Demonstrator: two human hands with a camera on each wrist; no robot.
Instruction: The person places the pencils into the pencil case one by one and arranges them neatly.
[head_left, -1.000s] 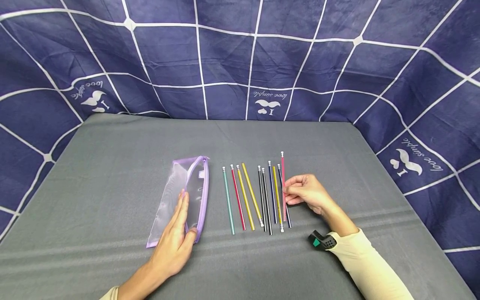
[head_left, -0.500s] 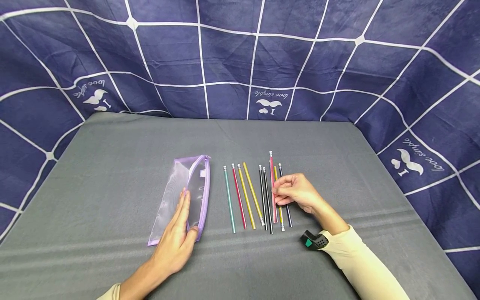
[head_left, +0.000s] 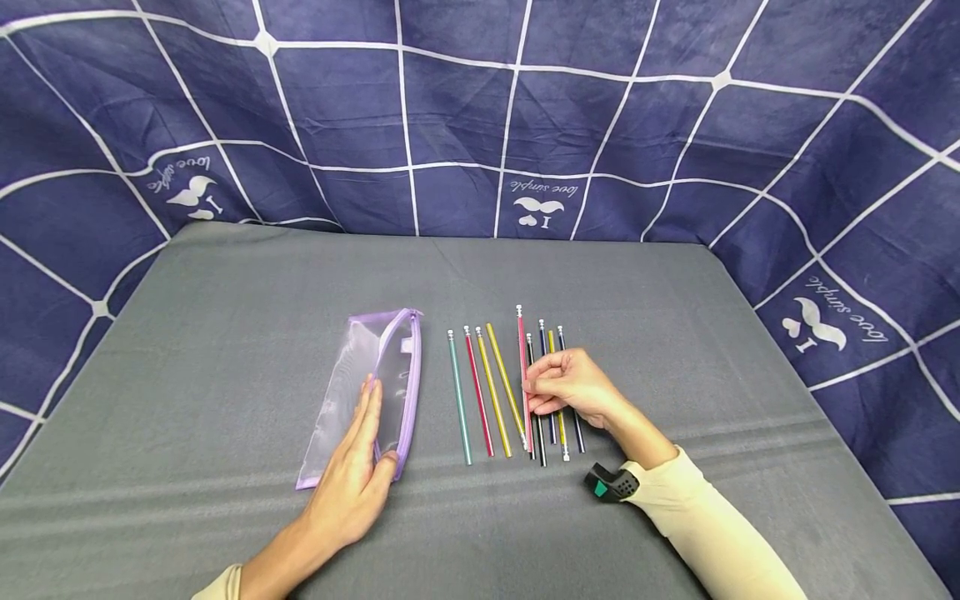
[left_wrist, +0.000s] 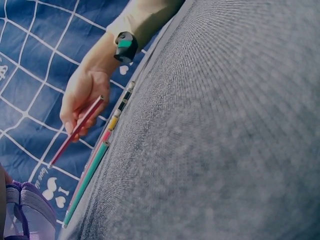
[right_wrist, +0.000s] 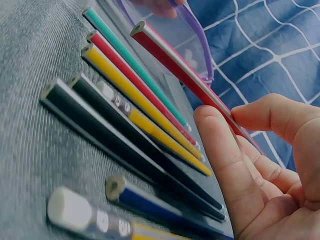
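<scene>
My right hand (head_left: pixel 576 388) pinches a red pencil (head_left: pixel 522 346) between thumb and fingertips, raised above the other pencils with its eraser end pointing away. In the right wrist view, this red pencil (right_wrist: pixel 177 65) slants clear of the row beneath it. A translucent mesh pencil case (head_left: pixel 327 427) with purple trim lies on the left, its zipper mouth gaping. Resting on it is my left hand (head_left: pixel 347 487), fingers straight along the opening and thumb at the zippered edge. Between the hands lie a green pencil (head_left: pixel 460 400), another red pencil (head_left: pixel 480 393) and two yellow ones.
Under and beside the right hand lie black pencils (head_left: pixel 542 442), a dark blue pencil (head_left: pixel 578 433) and a yellow pencil (head_left: pixel 565 437) turned eraser-end near. Grey cloth (head_left: pixel 480 533) covers the table. A blue checked curtain (head_left: pixel 465 108) hangs behind and along the sides.
My right hand has moved left with the red pencil, from the right end of the row to over the black pencils. The left hand and pencil case have stayed in place.
</scene>
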